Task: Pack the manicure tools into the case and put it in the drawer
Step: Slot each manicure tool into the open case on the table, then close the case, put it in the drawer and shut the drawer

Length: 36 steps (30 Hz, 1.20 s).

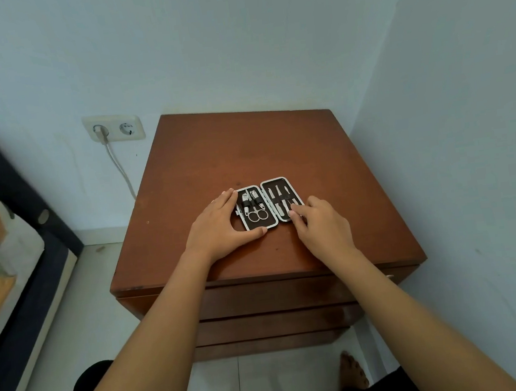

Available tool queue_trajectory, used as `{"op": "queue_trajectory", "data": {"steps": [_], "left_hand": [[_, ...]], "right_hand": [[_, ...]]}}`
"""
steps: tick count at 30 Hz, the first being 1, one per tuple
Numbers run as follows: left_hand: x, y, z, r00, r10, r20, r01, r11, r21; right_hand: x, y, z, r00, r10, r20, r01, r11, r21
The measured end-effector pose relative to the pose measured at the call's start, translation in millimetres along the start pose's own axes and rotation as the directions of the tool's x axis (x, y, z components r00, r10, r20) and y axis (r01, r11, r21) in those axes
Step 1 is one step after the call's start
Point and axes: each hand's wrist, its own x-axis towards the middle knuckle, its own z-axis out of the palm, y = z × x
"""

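We see the manicure case lying open on the nightstand, scissors and other tools strapped inside, so packing looks nearly finished. Our left hand cups its edge with fingers together, our right hand presses a fingertip on a tool; closing the case and stowing it in the shut drawer remain.

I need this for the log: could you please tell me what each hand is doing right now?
Left hand: open, cupped against the left edge of the open case.
Right hand: fingertips on the case's right half, gripping nothing visible.
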Motion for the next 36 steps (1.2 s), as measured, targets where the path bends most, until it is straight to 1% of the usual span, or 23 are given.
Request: {"op": "queue_trajectory", "data": {"steps": [3,9,11,13,16,18,22,24,26,27,31,34,36], "left_hand": [[-0.1,-1.0,0.6,1.0,-0.002,-0.002,0.002,1.0,-0.008],[-1.2,0.4,-0.3,1.0,-0.013,0.001,0.013,1.0,-0.012],[-1.4,0.8,-0.8,1.0,-0.011,0.005,0.011,1.0,-0.009],[-1.7,1.2,-1.3,1.0,-0.009,0.008,0.009,1.0,-0.006],[-1.2,1.4,-1.7,1.0,-0.006,0.007,0.006,1.0,-0.008],[-0.7,0.9,-1.2,1.0,-0.004,0.006,0.004,1.0,-0.012],[-1.3,1.1,-1.6,1.0,0.002,0.0,-0.002,1.0,-0.019],[-1.1,1.8,-2.1,1.0,0.005,-0.004,-0.005,1.0,-0.031],[-0.3,1.2,-1.8,1.0,0.013,-0.014,-0.014,0.999,-0.051],[-0.2,0.8,-1.6,1.0,0.018,-0.021,-0.02,0.998,-0.061],[-5.0,2.5,-3.6,0.998,0.057,-0.014,-0.058,0.996,-0.062],[-12.0,2.8,-5.7,0.998,0.068,-0.01,-0.069,0.993,-0.095],[-19.2,2.1,-4.9,0.996,0.082,-0.016,-0.084,0.989,-0.124]], "right_hand": [[-4.8,2.8,2.8,0.998,-0.022,0.061,0.024,0.999,-0.031],[6.0,-2.7,-0.9,0.974,0.045,0.224,-0.037,0.999,-0.039],[2.2,-0.2,-2.1,0.982,0.031,0.188,-0.03,1.0,-0.006],[-4.7,2.9,-1.6,0.995,0.0,0.098,-0.005,0.999,0.043],[-11.6,6.0,2.1,0.999,-0.037,0.028,0.035,0.998,0.05],[-12.0,6.0,4.9,0.999,-0.048,0.02,0.048,0.999,0.025],[-4.2,3.2,7.0,0.997,-0.034,0.063,0.035,0.999,-0.013],[-1.4,4.9,4.4,0.998,-0.002,0.069,-0.004,0.997,0.082],[0.2,8.2,0.2,0.996,0.081,0.046,-0.09,0.968,0.236],[1.8,9.9,-1.5,0.991,0.125,0.04,-0.131,0.951,0.281],[17.1,13.7,-1.5,0.972,0.231,0.05,-0.235,0.923,0.303],[28.2,14.4,-2.1,0.954,0.282,0.107,-0.301,0.912,0.279],[32.8,13.5,-3.6,0.946,0.285,0.154,-0.317,0.915,0.249]]}}
